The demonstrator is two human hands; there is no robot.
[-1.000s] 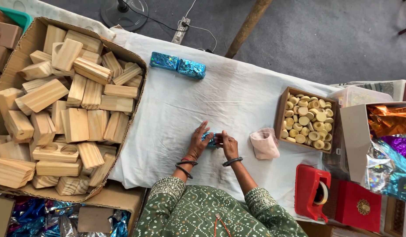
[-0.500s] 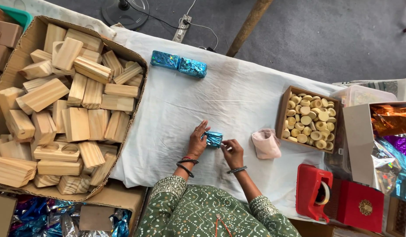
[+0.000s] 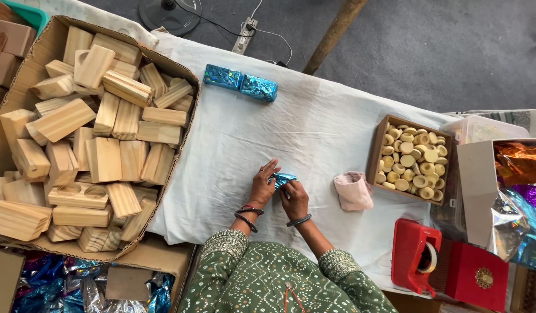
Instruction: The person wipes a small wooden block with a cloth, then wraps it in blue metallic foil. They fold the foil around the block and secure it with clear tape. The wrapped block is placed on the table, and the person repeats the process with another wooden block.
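Pinching blue foil-wrapped block (image 3: 281,179), left hand (image 3: 262,186) and right hand (image 3: 294,198) together.

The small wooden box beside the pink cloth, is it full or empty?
Full. The small wooden box is open on top and packed to its rim with pale round discs, so almost none of its floor shows.

Shiny blue foil wrap (image 3: 282,178) is gleaming over matt white cloth (image 3: 314,133); wooden blocks (image 3: 94,133) are looking rough, unfinished.
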